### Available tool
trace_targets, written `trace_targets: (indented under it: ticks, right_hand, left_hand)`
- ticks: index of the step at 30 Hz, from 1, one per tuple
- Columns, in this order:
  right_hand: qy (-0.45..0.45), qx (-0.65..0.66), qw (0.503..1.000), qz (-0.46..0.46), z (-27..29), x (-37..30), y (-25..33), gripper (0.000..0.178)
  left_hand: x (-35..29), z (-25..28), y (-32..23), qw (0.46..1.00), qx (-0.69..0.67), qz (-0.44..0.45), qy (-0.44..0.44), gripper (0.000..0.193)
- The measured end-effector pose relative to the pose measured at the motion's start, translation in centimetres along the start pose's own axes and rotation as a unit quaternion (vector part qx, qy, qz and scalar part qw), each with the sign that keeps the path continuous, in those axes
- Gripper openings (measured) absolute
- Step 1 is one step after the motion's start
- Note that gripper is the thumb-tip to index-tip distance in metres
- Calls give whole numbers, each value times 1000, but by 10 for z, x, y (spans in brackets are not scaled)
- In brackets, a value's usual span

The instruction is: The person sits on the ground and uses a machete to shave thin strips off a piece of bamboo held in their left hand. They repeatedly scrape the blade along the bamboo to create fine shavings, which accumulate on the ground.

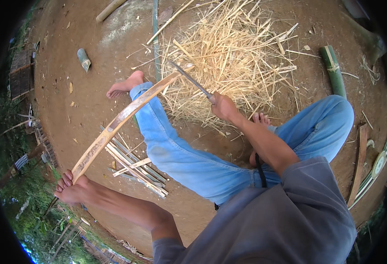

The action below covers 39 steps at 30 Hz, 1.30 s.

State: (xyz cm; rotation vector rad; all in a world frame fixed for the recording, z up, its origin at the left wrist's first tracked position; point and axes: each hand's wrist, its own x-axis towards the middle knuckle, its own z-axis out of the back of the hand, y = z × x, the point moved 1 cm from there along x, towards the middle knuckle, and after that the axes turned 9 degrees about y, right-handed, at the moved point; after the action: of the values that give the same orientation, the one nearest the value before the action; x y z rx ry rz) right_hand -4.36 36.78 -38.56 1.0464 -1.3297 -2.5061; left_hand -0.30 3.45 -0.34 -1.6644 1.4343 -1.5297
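A long split strip of bamboo [122,115] runs slantwise from the lower left up across my stretched-out leg, its pale hollow inner face showing. My left hand [73,188] is wrapped round its lower end. In my right hand [224,107] I grip a knife [192,82] by its handle, which my fingers mostly hide. The dark narrow blade points up and left and crosses the strip's far end. Whether its edge touches the bamboo I cannot tell. Beyond both lies a heap of pale shavings [228,57] on the ground.
Several split bamboo strips [138,169] lie left of my leg. A green bamboo piece [333,72] rests at right, a short one [84,59] at left. A brown slat [357,165] lies at far right. My bare foot [126,84] is close to the strip.
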Motion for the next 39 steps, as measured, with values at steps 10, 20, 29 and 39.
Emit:
trace_targets:
  ticks: [10, 20, 29, 39]
  right_hand:
    - [7, -9, 995, -96, 29, 15, -29, 26]
    - [72, 76, 987, -119, 40, 4, -40, 32]
    - [188, 116, 972, 79, 28, -90, 118, 16]
    - [72, -6, 996, 53, 29, -36, 39, 22]
  left_hand:
    - [41, -5, 16, 997, -33, 69, 28, 35]
    - [61, 2, 23, 994, 45, 95, -10, 35]
    - [1, -2, -17, 996, -61, 61, 38, 17]
    - [-4, 6, -9, 995, -36, 62, 75, 14]
